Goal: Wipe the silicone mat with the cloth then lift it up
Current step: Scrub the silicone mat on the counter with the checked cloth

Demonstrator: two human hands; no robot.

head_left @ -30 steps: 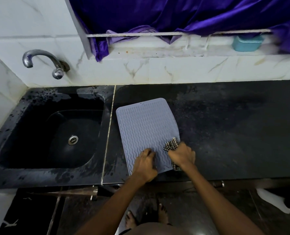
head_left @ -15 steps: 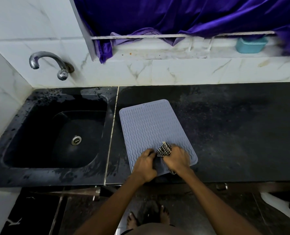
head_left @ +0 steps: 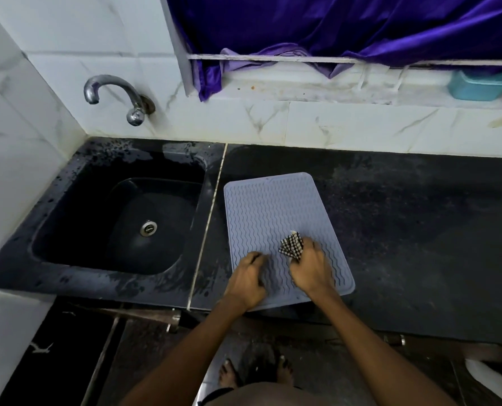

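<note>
A grey-blue silicone mat (head_left: pixel 270 212) with wavy ridges lies flat on the black counter (head_left: pixel 419 230), just right of the sink. My right hand (head_left: pixel 311 268) is closed around a bunched black-and-white checked cloth (head_left: pixel 291 244) and presses it onto the mat's near middle. My left hand (head_left: pixel 248 281) rests on the mat's near left part with its fingers curled, pinning it down; it holds nothing that I can see. Both hands hide the mat's front edge in part.
A black sink (head_left: pixel 121 224) with a metal drain sits to the left, under a chrome tap (head_left: pixel 112 95). A teal box (head_left: pixel 478 85) stands on the white ledge below purple curtains (head_left: pixel 332 24). The counter's front edge runs just under my wrists.
My right hand has slid the cloth from the mat's right edge inward toward its middle and a little farther away. The mat's near right corner now shows. My left hand stays put.
</note>
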